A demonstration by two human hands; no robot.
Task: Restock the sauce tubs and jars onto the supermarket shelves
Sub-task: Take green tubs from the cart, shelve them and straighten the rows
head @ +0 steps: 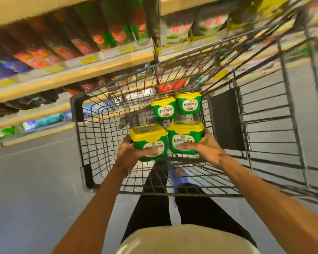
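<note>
we've got a green tub (148, 142) gripped in our left hand (130, 156), another tub (185, 137) in our right hand (205, 146), both over the cart (106, 125).

Wire cart (77, 109) on grey floor (35, 189), black panel (226, 120) on its right wall, yellow price tags (89, 59) on edge strips behind (motion-blurred, unreadable).

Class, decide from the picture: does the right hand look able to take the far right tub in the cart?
Probably not as things stand: the right hand grips a near tub, so it is occupied. The way itself looks free: the cart is open-topped and nothing covers the far right tub.
</note>
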